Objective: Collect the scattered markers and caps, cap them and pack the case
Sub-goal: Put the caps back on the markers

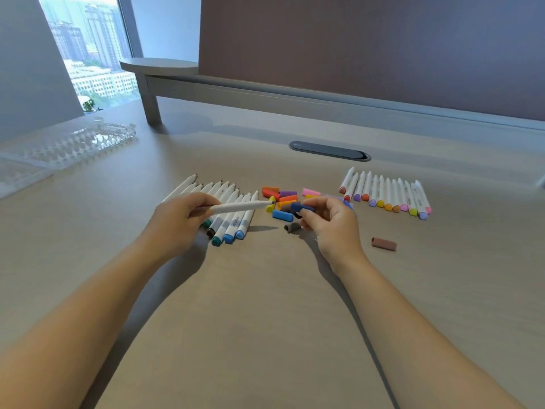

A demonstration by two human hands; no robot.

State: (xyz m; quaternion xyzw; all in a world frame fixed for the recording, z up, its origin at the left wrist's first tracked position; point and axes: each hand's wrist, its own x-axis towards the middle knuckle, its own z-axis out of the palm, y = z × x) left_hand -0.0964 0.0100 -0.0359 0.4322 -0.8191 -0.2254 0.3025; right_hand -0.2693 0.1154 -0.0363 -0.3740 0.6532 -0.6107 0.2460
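The left hand [180, 219] grips a white marker [241, 206] by its near end, fingers curled round it, the tip pointing right toward the right hand [330, 219], which pinches a dark blue cap [302, 208] between thumb and fingertips just beside that tip. Between and behind the hands lies a pile of loose caps [284, 199], with a row of uncapped markers [227, 214] under the left hand, a row of capped markers [386, 194] far right, and a brown cap [383, 244] alone near right. The clear case [67, 144] sits far left on the desk [265, 320].
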